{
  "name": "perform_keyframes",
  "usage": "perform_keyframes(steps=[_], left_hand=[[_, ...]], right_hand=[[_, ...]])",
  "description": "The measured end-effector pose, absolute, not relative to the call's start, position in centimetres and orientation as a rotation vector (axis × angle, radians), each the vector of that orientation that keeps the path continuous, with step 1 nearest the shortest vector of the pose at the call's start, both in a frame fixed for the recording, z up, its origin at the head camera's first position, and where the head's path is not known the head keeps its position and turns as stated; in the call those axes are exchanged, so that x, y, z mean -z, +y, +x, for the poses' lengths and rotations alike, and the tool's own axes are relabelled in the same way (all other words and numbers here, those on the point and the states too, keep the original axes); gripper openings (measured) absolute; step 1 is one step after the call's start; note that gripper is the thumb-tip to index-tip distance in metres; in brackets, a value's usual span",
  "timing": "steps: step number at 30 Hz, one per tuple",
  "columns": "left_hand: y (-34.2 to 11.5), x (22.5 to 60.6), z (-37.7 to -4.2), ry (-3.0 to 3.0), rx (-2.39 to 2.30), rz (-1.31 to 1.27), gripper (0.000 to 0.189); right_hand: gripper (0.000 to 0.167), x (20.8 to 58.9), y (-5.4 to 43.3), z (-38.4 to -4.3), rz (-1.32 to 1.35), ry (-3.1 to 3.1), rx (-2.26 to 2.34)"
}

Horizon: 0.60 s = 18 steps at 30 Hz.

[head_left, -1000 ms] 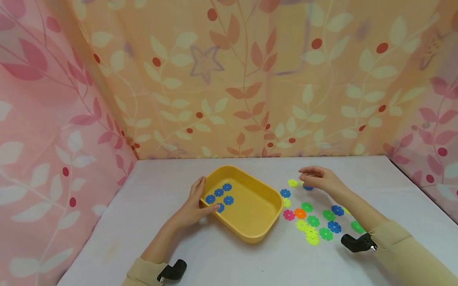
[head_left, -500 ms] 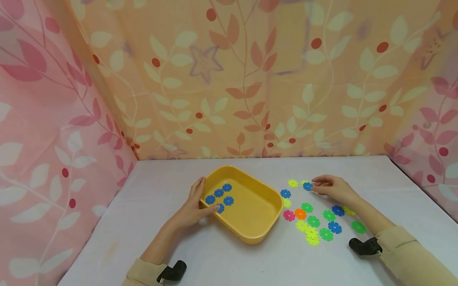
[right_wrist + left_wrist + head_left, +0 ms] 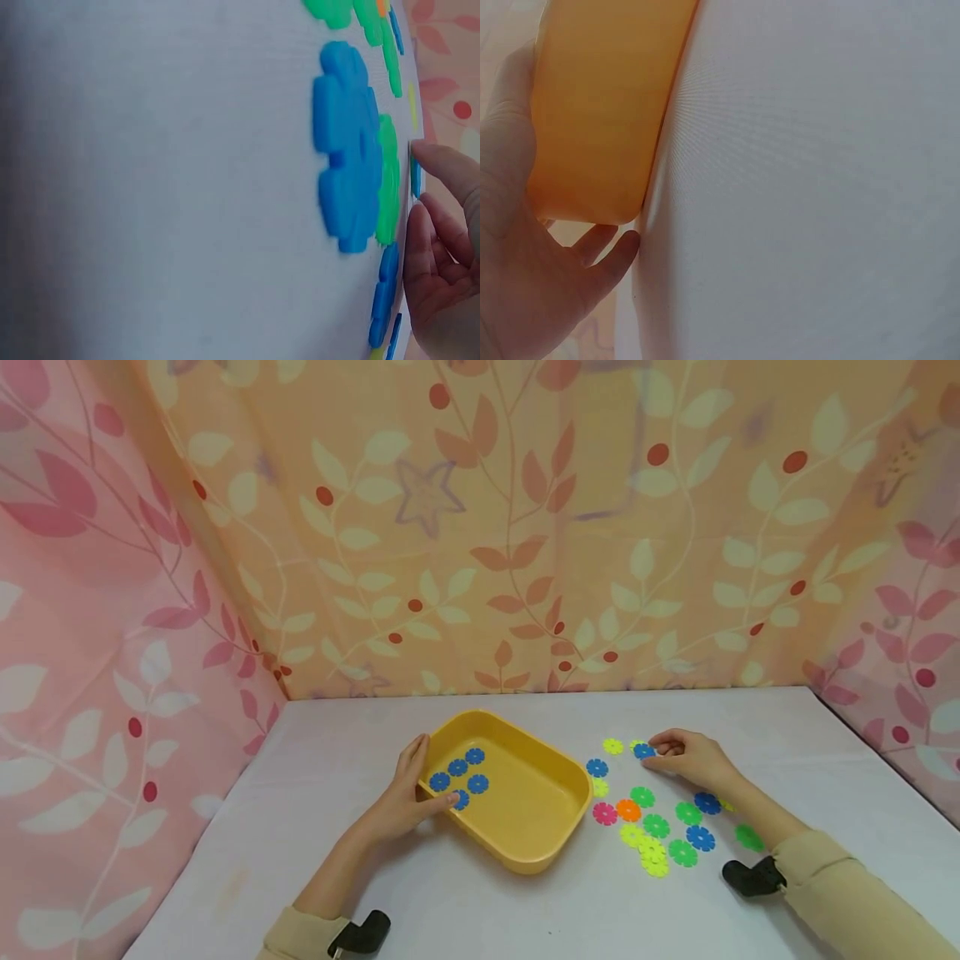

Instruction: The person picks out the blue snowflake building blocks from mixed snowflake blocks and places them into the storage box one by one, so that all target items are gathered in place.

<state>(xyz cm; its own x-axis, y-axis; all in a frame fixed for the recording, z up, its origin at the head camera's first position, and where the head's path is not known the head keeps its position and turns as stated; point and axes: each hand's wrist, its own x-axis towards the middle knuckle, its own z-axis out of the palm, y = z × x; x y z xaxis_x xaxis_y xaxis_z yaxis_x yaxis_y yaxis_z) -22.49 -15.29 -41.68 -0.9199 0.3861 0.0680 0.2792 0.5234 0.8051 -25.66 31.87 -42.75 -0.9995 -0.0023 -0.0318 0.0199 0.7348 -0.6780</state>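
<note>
My left hand (image 3: 405, 797) holds a yellow plastic tray (image 3: 536, 810) by its left end, thumb over the rim and fingers along the outside. Inside the tray, several blue flower-shaped discs (image 3: 477, 784) lie near that thumb. In the left wrist view the tray's outer wall (image 3: 607, 112) shows beside the palm. At the back of the scattered pieces, my right hand (image 3: 693, 758) has thumb and fingertips at the edges of a blue flower-shaped disc (image 3: 642, 751), which lies low at the table. The right wrist view shows this disc (image 3: 415, 178) between thumb and fingers.
Right of the tray, loose flower discs lie on the white tabletop (image 3: 585, 918): green (image 3: 656, 826), yellow (image 3: 632, 835), pink (image 3: 604, 814), orange (image 3: 628, 811) and more blue ones (image 3: 701, 838). Floral curtains (image 3: 510, 527) stand behind and at both sides.
My right hand first drew back right and down from above the far discs, then came slightly left, onto the blue disc's edges. My left hand and the tray keep their place.
</note>
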Motion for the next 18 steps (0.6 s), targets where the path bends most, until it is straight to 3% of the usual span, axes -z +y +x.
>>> perform_keyframes(steps=[18], left_hand=[[-15.35, 41.94, -22.52, 2.633, -1.366, 0.580, 0.109]], right_hand=[[0.050, 42.72, 31.54, -25.74, 0.058, 2.896, 1.104]])
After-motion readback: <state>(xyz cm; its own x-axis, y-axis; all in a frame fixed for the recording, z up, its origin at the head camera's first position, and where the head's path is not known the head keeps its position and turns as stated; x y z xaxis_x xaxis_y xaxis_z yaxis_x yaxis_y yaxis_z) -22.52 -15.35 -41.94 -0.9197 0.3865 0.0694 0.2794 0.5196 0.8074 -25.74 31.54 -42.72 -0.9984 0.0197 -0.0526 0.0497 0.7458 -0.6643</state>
